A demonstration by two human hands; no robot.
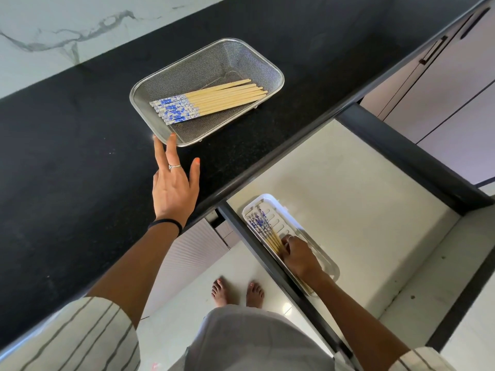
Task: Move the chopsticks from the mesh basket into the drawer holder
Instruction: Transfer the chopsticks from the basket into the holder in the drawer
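chopsticks (214,99), pale wood with blue-white ends, fill basket (276,70); left fingers (171,148) spread, right fingers (284,243) grasp some.

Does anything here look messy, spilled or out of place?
Nothing stands out. The chopsticks lie in a neat bundle in the mesh basket on the black counter; a few more sit in the white holder in the open drawer, under the right hand. The left hand reaches toward the basket.
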